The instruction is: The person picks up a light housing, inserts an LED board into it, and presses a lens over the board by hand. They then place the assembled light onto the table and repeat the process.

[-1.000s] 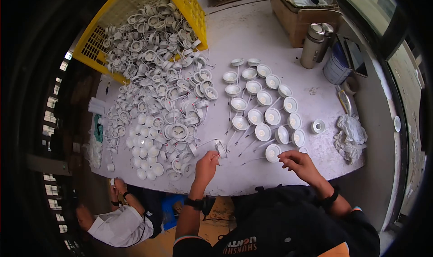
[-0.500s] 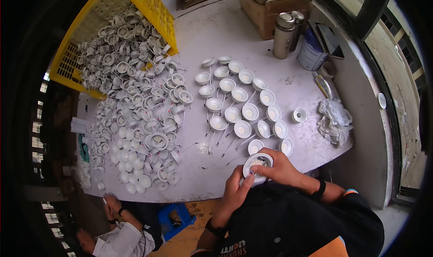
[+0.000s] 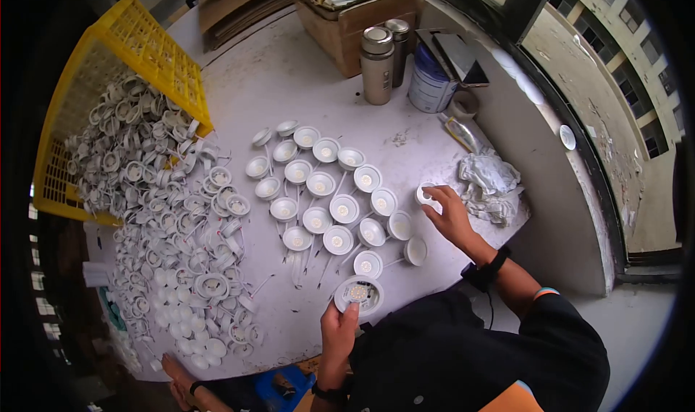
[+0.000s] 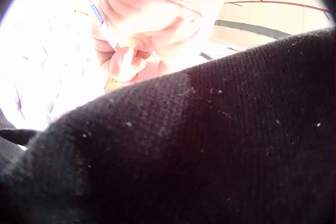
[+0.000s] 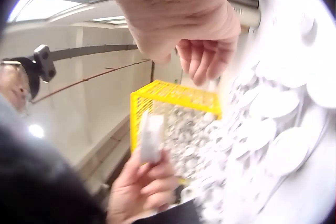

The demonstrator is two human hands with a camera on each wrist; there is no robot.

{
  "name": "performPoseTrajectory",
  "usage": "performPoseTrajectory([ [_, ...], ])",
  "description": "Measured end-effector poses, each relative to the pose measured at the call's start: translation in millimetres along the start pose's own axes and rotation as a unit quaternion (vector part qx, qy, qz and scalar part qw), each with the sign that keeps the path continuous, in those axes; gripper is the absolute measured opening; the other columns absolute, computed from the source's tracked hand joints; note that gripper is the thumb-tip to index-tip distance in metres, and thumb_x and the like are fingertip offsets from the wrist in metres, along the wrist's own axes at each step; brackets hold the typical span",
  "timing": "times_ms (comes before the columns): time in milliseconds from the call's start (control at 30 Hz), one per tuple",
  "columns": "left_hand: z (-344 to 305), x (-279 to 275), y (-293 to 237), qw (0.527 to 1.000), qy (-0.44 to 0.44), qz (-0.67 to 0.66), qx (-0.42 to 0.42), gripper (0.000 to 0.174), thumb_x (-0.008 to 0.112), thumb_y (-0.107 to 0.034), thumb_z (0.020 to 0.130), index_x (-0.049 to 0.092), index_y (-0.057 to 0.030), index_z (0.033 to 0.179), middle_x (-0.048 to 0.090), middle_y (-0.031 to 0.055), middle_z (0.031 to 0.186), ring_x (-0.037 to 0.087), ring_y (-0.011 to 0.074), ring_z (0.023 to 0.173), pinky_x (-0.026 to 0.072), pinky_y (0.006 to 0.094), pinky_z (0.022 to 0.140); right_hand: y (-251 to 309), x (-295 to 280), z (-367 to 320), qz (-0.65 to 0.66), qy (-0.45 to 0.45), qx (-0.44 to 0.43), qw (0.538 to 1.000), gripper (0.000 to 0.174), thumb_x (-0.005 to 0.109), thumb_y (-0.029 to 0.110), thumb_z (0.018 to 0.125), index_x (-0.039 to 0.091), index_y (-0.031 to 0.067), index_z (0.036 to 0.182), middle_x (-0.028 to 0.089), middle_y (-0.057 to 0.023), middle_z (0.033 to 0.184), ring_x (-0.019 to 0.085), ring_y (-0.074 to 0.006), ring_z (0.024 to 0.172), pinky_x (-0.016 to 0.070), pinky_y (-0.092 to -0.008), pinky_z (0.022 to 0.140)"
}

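Observation:
My left hand (image 3: 338, 336) grips a round white lamp housing (image 3: 371, 296) by its near rim, the thumb over its yellowish LED disc. In the right wrist view the same hand (image 5: 142, 187) holds the housing (image 5: 151, 142) edge-on. Bent fingers fill much of the left wrist view's hand (image 4: 152, 19), near a thin wire with a blue part (image 4: 97, 14). My right hand (image 3: 454, 222) has thumb and forefinger spread around a small white ring-shaped part (image 3: 423, 195); whether they touch it is unclear. Rows of white lamps (image 3: 338, 240) lie between the hands and the crate.
At left a yellow crate (image 3: 148, 47) spills housings (image 3: 163, 231) beside white domes (image 3: 190, 325). Behind are a cardboard box (image 3: 347, 39), flasks (image 3: 377, 72) and a tin (image 3: 428, 86). Crumpled plastic (image 3: 492, 188) lies at right. Another person's arm (image 3: 181, 379) shows bottom left.
The hands came together at a housing half a second ago. Since then my right hand has let go and moved right to the small part, while my left keeps the housing. The head view has shifted right.

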State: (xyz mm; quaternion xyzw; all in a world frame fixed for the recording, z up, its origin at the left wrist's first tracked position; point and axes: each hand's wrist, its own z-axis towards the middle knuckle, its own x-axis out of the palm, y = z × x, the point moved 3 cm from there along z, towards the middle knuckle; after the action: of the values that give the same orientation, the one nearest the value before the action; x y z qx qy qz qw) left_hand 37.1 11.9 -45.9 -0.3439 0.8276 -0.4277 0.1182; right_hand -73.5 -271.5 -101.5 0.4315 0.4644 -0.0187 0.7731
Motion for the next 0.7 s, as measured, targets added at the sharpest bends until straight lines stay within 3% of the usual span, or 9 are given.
performPoseTrajectory([
  [33,2,1,-1,0.999,-0.031,0.020,0.029,0.026,0.050,-0.012,0.086,0.053,0.0054,0.106,0.060,0.0082,0.088,0.055,0.0145,0.078,0.0451,0.0285,0.070,-9,1,2,-0.086,0.012,0.005,0.996,0.051,0.070,0.020,0.071,0.052,0.0037,0.116,0.053,-0.0142,0.111,0.052,-0.0303,0.099,0.0421,-0.0373,0.081],
  [67,3,1,-3,0.995,-0.065,0.039,0.057,0.026,0.050,-0.010,0.085,0.053,0.0061,0.105,0.061,0.0101,0.090,0.056,0.0151,0.081,0.0453,0.0283,0.072,-15,1,3,-0.090,0.010,0.009,0.996,0.051,0.070,0.020,0.071,0.052,0.0037,0.116,0.053,-0.0142,0.111,0.052,-0.0303,0.099,0.0421,-0.0373,0.081],
  [167,7,3,-6,0.997,-0.054,0.033,0.032,0.026,0.050,-0.008,0.083,0.054,0.0061,0.104,0.061,0.0112,0.093,0.056,0.0155,0.084,0.0449,0.0278,0.074,-25,10,4,-0.159,0.066,0.013,0.985,0.064,0.073,0.024,0.066,0.046,0.0066,0.122,0.047,-0.0099,0.121,0.046,-0.0272,0.107,0.0358,-0.0380,0.086],
  [533,7,12,-4,0.999,-0.034,0.017,0.022,0.026,0.052,-0.010,0.083,0.055,0.0058,0.104,0.061,0.0089,0.091,0.055,0.0126,0.081,0.0445,0.0262,0.073,-41,14,7,-0.157,0.058,0.050,0.985,0.061,0.075,0.025,0.064,0.050,0.0081,0.118,0.052,-0.0083,0.115,0.049,-0.0247,0.105,0.0375,-0.0380,0.083],
  [700,4,14,-9,0.999,-0.025,0.007,0.020,0.023,0.053,-0.010,0.083,0.056,0.0038,0.101,0.059,0.0038,0.080,0.049,0.0063,0.063,0.0412,0.0206,0.056,-38,8,9,-0.113,0.044,0.064,0.991,0.061,0.077,0.025,0.062,0.052,0.0112,0.116,0.052,-0.0098,0.114,0.050,-0.0266,0.104,0.0392,-0.0390,0.084],
])
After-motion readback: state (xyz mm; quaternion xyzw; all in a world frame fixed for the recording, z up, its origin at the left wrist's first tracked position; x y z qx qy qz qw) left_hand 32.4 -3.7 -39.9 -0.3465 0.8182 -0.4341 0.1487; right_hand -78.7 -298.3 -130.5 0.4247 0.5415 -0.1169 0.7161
